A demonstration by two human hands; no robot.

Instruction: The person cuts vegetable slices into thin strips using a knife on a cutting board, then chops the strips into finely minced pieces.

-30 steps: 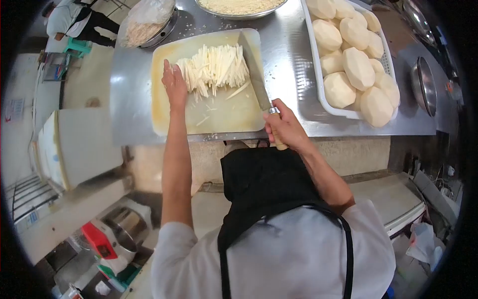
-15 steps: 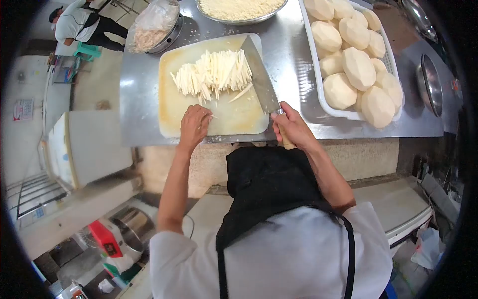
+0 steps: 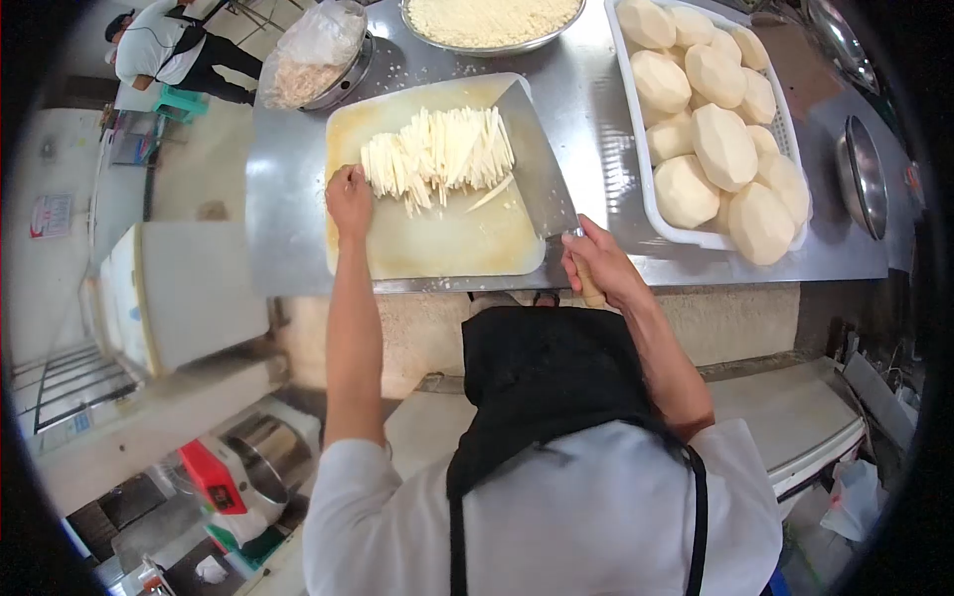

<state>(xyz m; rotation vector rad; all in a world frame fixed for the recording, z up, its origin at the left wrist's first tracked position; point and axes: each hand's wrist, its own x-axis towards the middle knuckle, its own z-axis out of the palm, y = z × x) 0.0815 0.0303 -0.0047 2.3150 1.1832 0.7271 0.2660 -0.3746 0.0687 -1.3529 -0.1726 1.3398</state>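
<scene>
Holding a wide cleaver (image 3: 540, 169) in the right hand (image 3: 608, 266), wrapped snugly around the wooden handle (image 3: 590, 290). Pointing the blade away from the body, over the right edge of the cutting board (image 3: 447, 246), close to the right end of a pile of thin white strips (image 3: 437, 154). Hard to tell if touching the pile or just beside it. Resting the left hand (image 3: 349, 204) at the left edge of the board, curled up, near the other end of the pile. Cannot tell if holding any strips inside. Hands well apart, with the pile between them on the far half of the board.

Could get a cut by sliding the left hand along the strips toward the blade, or by looking away. Could mess up the pile by bumping it with the cleaver or by pushing too hard from one side, with only loose strips there and nothing to hold them in. Could miss the loose strip (image 3: 490, 194) slanting out at the lower right by gathering too high. Could catch the blade on the rim of the board by moving it in too low.

Could also knock a peeled root vegetable (image 3: 762, 223) from the white basket (image 3: 686, 236) by swinging too far right, with the heap rising over the side.
</scene>
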